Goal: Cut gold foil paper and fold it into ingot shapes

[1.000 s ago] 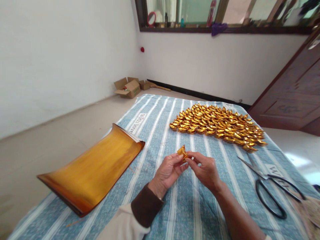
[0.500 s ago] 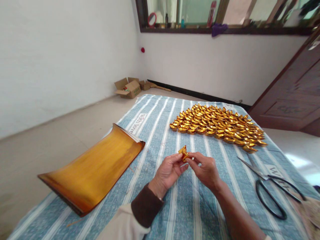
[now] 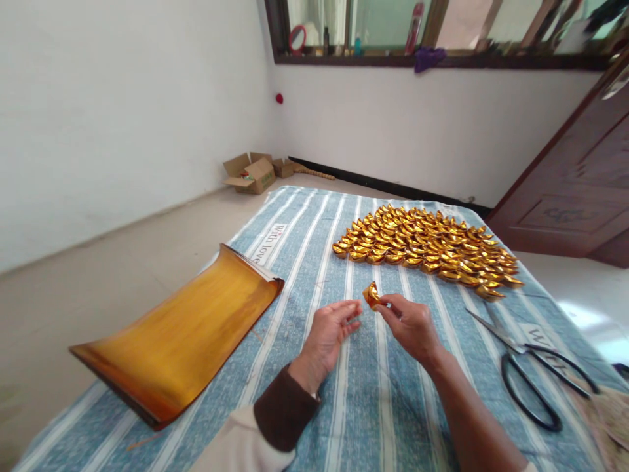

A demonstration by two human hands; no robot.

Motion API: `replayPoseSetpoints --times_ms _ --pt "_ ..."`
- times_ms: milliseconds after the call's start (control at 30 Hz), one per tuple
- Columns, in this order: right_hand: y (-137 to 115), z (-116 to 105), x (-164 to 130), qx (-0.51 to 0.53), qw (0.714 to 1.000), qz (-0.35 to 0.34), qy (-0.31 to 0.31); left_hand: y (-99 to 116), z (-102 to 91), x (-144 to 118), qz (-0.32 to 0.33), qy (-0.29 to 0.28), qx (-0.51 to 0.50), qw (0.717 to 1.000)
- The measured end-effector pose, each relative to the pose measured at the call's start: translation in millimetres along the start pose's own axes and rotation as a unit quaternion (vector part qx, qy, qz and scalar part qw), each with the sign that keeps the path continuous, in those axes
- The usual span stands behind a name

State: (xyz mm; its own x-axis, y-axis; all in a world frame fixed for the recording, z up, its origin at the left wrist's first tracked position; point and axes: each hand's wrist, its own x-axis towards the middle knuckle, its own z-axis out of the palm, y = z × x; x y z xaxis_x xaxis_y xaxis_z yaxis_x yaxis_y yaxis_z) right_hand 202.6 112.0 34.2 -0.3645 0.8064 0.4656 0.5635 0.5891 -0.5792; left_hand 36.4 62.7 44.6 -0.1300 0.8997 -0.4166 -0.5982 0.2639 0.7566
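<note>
Between the thumb and fingers of my right hand point(image 3: 409, 322) is a small folded gold paper ingot point(image 3: 372, 295), its tip pointing up. My left hand point(image 3: 330, 334) is just to the left, apart from the ingot, with fingers stretched out and nothing in them. Farther back on the table, many finished gold paper ingots point(image 3: 422, 246) lie in close rows. To the left rests a stack of gold foil paper sheets point(image 3: 181, 334), its ends curling up. Black-handled scissors point(image 3: 521, 347) lie with blades parted to the right of my right hand.
A blue and white striped cloth point(image 3: 295, 314) covers the table. Beyond it on the floor stands an open cardboard box point(image 3: 250, 176) by the wall. A brown door point(image 3: 565, 177) is at the right. Bottles and a round mirror point(image 3: 297, 39) line the window ledge.
My left hand has let go of the gold paper ingot and drawn slightly left. My right hand now holds it alone, moved a little to the right.
</note>
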Motion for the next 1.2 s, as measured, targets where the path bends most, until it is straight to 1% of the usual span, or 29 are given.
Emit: replayPoseSetpoints --times_ms 100,233,300,567,667,833,900,967,1033,1100,1200 --pt "10.8 -0.7 0.7 -0.066 0.997 -0.007 -0.033 -0.2 0.5 -0.8 0.02 0.017 0.053 0.998" --pt "19.5 -4.8 3.8 -0.129 0.984 0.029 -0.117 -0.2 1.2 -0.1 0.026 0.016 0.09 0.996" --pt "20.6 -8.0 6.0 -0.136 0.98 0.042 -0.139 0.5 1.6 0.4 0.023 0.016 0.11 0.994" --pt "17.1 -16.9 16.9 -0.168 0.972 0.067 -0.147 6.7 -0.7 7.6 0.015 0.015 0.167 0.986" --pt "17.5 -18.2 19.4 -0.175 0.971 0.076 -0.146 8.2 -2.4 10.9 0.014 0.01 0.178 0.984" --pt "18.4 -19.4 21.5 -0.177 0.97 0.086 -0.14 9.9 -3.2 13.6 0.006 0.019 0.183 0.983" --pt "18.8 -22.9 22.5 -0.178 0.971 0.09 -0.134 10.6 -3.5 14.8 0.006 0.017 0.187 0.982" --pt "21.3 -31.6 23.3 -0.179 0.971 0.096 -0.123 11.2 -4.3 16.2 0.007 0.012 0.19 0.982" --pt "28.6 -47.7 22.9 -0.184 0.971 0.106 -0.11 11.7 -5.5 17.5 0.005 0.01 0.19 0.982" --pt "42.4 -71.2 20.0 -0.196 0.968 0.121 -0.096 12.0 -6.9 18.5 0.003 0.01 0.189 0.982" --pt "74.5 -115.9 9.6 -0.226 0.96 0.151 -0.073 12.2 -8.3 19.6 0.004 0.009 0.192 0.981"
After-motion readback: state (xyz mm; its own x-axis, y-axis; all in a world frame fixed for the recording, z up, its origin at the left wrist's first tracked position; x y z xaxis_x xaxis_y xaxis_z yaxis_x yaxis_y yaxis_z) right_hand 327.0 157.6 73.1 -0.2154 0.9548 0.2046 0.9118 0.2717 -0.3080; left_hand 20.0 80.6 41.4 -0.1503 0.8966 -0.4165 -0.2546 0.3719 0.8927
